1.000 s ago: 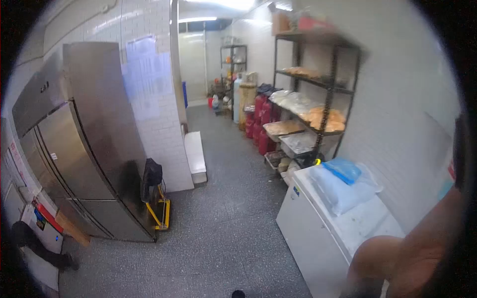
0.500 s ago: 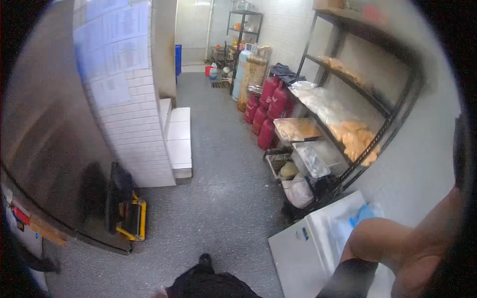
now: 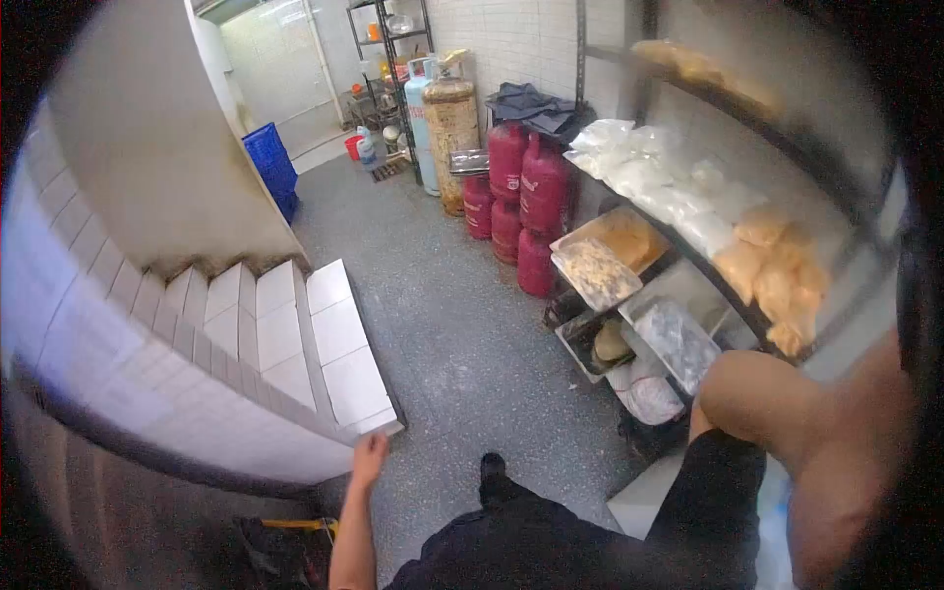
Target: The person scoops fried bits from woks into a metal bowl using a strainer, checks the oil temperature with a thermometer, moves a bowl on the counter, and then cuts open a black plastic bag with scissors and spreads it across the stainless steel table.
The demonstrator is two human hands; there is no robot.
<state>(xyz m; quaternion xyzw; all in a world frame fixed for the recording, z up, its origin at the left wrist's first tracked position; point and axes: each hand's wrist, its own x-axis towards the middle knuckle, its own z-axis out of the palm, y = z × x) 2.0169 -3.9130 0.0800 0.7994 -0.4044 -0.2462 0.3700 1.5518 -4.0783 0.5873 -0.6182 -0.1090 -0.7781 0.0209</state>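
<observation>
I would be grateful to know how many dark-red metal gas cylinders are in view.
5 dark-red metal gas cylinders show: two upper ones side by side, one beneath each, and the fifth to the left of these. More may be hidden behind them.

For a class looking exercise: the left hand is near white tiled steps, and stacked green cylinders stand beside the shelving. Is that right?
Wrong colour: the head view shows dark red stacked cylinders beside the shelving. The left hand is near white tiled steps.
</observation>
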